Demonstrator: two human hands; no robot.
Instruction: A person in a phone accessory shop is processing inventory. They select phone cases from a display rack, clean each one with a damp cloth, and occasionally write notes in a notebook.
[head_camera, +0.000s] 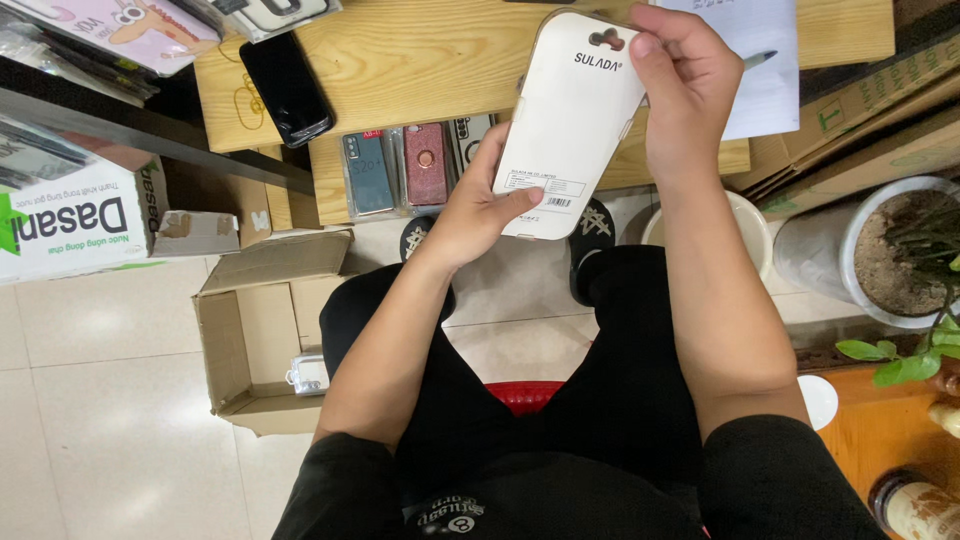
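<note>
Both hands hold a flat white phone-case package (570, 125) up over the person's lap, in front of a low wooden bench (420, 60). The left hand (475, 215) grips its lower edge, thumb laid across the face near a small label, fingers behind. The right hand (685, 85) clasps the upper right corner, thumb pressed on the front beside the hanging hole.

On the bench's lower step lie three more packaged phone cases: a teal one (368, 172), a glittery pink one (427, 163) and a white one (468, 135) partly hidden behind the held package. A black phone (285, 88) lies on the bench top.

On the floor to the left an open cardboard box (250, 340) holds a single small clear packet (310, 375); the rest of its inside shows bare cardboard. At right a white pot (880, 255) holds soil and a green plant.
</note>
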